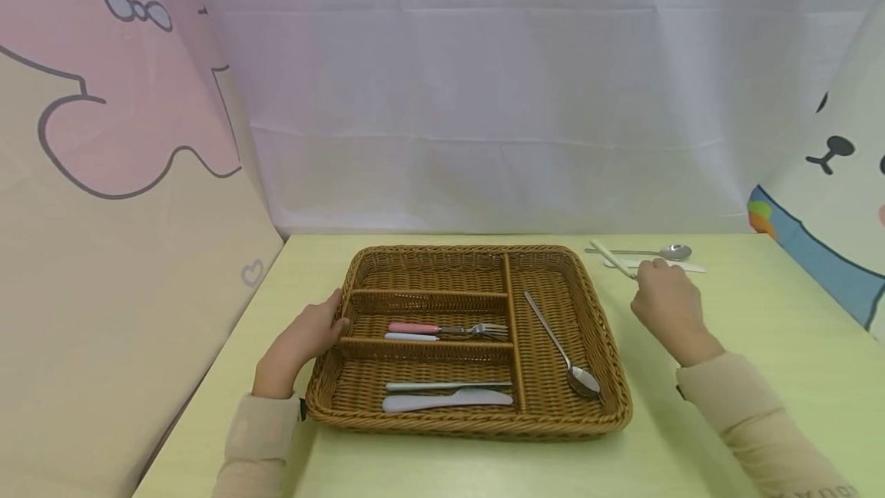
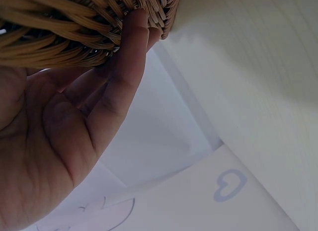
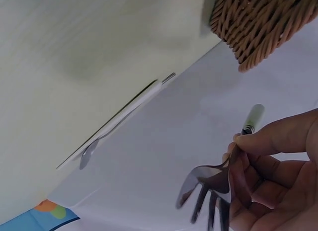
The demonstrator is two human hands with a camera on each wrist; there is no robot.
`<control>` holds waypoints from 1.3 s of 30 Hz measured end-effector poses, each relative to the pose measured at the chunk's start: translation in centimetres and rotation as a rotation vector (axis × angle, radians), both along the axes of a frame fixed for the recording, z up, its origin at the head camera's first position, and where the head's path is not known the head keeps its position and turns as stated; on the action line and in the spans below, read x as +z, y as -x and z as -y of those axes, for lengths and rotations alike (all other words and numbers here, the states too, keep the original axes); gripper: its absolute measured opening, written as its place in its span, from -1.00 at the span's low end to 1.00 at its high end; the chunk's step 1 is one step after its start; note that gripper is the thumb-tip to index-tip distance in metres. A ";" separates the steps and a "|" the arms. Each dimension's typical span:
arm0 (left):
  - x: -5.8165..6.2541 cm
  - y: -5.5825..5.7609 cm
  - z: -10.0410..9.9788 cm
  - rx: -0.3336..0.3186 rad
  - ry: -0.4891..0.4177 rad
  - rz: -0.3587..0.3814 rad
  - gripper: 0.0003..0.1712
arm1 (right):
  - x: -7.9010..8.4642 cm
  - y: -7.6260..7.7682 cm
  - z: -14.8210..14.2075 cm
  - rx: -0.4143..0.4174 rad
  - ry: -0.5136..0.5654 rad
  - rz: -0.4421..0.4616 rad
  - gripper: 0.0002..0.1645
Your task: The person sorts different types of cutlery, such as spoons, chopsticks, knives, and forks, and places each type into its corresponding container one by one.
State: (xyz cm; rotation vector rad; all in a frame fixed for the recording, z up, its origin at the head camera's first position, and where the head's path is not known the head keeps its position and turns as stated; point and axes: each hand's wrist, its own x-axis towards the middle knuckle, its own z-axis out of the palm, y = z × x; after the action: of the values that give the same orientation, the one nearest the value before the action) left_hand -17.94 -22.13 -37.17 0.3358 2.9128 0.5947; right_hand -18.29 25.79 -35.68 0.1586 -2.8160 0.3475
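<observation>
My left hand (image 1: 307,336) holds the left side of a brown wicker cutlery basket (image 1: 570,427). In the left wrist view its fingers (image 2: 117,87) lie along the outside of the woven wall. To the right of the basket, my right hand (image 1: 667,302) pinches a fork (image 3: 214,179) by its neck between thumb and fingers. The fork's pale green handle (image 1: 611,258) points away to the back left, and its tines show in the right wrist view. Just beyond that hand, a metal spoon (image 1: 676,252) and a white-handled knife (image 1: 694,267) lie on the table.
Inside the basket, a pink-handled fork (image 1: 413,327) and a pale-handled piece (image 1: 411,337) share the middle compartment. A white knife (image 1: 449,400) and a thin pale green handle (image 1: 429,386) lie in front; a spoon (image 1: 584,381) lies at right. A white curtain (image 1: 484,137) hangs behind.
</observation>
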 end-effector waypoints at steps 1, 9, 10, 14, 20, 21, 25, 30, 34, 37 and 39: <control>0.0 0.0 0.0 0.000 -0.002 0.000 -0.32 | 0.1 0.0 0.4 0.005 -0.006 -0.008 -0.96; 0.1 0.0 -0.1 0.000 -0.004 -0.002 -0.32 | 0.9 -0.5 3.1 0.061 -0.031 -0.057 -0.89; 0.1 0.0 -0.1 -0.001 -0.004 -0.002 -0.32 | 1.0 -0.6 3.4 0.067 -0.039 -0.062 -0.89; 0.2 -0.1 -0.2 0.002 -0.007 0.002 -0.32 | 1.4 -0.9 4.7 0.091 -0.079 -0.092 -0.90; 0.4 -0.1 -0.2 0.002 -0.004 0.001 -0.32 | 1.8 -1.0 6.5 0.120 -0.120 -0.122 -0.82; 0.4 -0.2 -0.2 0.002 -0.005 0.000 -0.32 | 1.8 -0.9 6.8 0.125 -0.124 -0.129 -0.83; 0.4 -0.2 -0.2 0.000 -0.011 -0.002 -0.32 | 1.8 -0.7 8.0 0.152 -0.145 -0.162 -0.90; 0.4 -0.2 -0.2 0.001 -0.013 -0.003 -0.32 | 1.4 -0.5 9.8 0.222 -0.193 -0.241 -0.83; 0.2 -0.1 -0.1 0.004 -0.008 -0.002 -0.32 | 1.3 -0.5 11.3 0.269 -0.235 -0.300 -0.87; 0.1 0.0 0.0 0.007 -0.006 0.001 -0.32 | 1.4 -0.7 12.5 0.291 -0.268 -0.310 -0.86; 0.0 0.0 0.0 0.008 -0.004 0.002 -0.32 | 1.4 -0.8 13.1 0.305 -0.290 -0.300 -0.86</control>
State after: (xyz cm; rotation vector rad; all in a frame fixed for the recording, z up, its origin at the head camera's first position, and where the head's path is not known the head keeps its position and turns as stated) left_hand -17.94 -22.08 -37.14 0.3234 2.9131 0.6015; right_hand -17.47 12.65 -34.24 0.6497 -2.5257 -0.0247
